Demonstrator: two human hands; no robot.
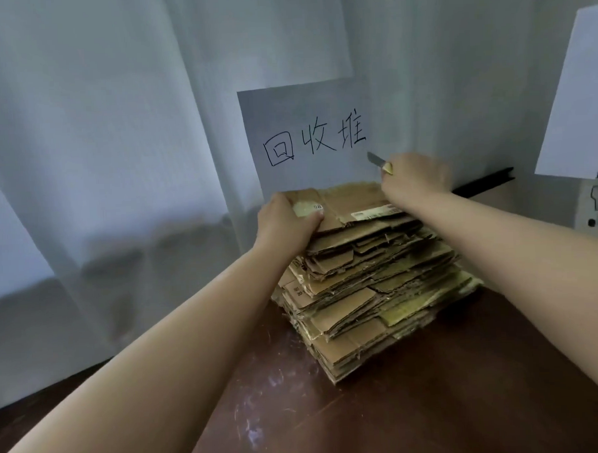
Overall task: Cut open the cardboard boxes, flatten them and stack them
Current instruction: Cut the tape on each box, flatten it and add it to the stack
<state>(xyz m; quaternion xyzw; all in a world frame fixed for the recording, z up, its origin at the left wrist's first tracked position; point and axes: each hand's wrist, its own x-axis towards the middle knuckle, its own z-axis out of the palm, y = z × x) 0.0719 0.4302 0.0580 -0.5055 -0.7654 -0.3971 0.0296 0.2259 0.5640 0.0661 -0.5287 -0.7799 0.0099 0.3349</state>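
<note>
**Blade out over a leaning stack**

The left hand [287,223] is gripping the top flattened cardboard sheet [351,204] at centre frame, settling it on the stack [367,291]. The right hand [416,180] is pressing alongside while clutching a knife [376,160], blade exposed, pointing upper left. The uneven pile could be sliding; that blade could be nicking the left fingers or the paper sign [308,138].

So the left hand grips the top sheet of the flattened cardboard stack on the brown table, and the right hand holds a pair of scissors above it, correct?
Not quite: the right hand holds a utility knife, blade out, not scissors. The head view shows it. The rest stands: the left hand grips the top sheet of the cardboard stack on the brown table.
</note>
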